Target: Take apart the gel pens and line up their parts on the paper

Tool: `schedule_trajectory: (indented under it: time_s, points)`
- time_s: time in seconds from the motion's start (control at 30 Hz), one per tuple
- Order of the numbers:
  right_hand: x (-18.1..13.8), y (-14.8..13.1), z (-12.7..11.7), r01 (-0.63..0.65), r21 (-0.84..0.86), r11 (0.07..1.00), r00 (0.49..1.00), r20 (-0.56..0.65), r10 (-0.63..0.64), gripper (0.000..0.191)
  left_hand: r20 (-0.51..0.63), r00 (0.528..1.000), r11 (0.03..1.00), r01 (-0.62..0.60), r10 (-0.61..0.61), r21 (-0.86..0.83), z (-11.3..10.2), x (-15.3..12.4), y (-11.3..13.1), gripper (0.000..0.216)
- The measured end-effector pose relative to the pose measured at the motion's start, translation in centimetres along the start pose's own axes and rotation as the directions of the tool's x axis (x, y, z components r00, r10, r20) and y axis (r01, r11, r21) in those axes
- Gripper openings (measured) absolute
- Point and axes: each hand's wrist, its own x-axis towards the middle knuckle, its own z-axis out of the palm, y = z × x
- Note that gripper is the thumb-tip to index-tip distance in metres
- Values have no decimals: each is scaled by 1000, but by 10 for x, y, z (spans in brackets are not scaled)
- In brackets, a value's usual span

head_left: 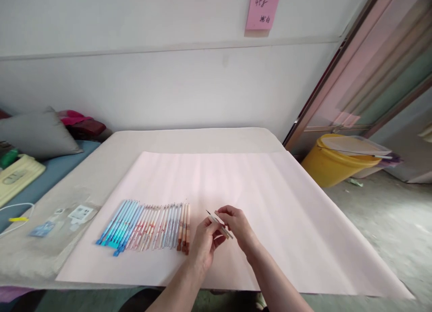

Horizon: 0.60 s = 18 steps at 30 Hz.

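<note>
My left hand point(204, 243) and my right hand point(238, 225) meet above the pale pink paper sheet point(270, 199), both pinching one thin pen point(219, 223) whose dark tip points up and to the left. Fingers of both hands are curled closed on it. To the left, a row of several pens point(148, 224) lies side by side on the sheet, blue ones at the left, pink and white in the middle, brownish-orange ones at the right, close to my left hand.
The table point(189, 138) stands against a white wall. Clear plastic packaging point(64, 217) lies at its left edge. A grey cushion point(37, 134) and a blue surface are at far left. A yellow bucket point(334, 161) stands on the floor at right.
</note>
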Motion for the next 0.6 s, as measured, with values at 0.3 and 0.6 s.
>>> schedule_trajectory:
  time_s: [0.3, 0.6]
  points:
    - [-5, 4, 13, 54, -11, 998, 996, 65, -53, 14, -61, 998, 997, -33, 29, -75, -3, 2, 5, 14]
    - [-10, -3, 7, -57, 92, 994, 976, 213, 36, 32, -217, 972, 996, -89, 91, 18, -8, 9, 10, 11]
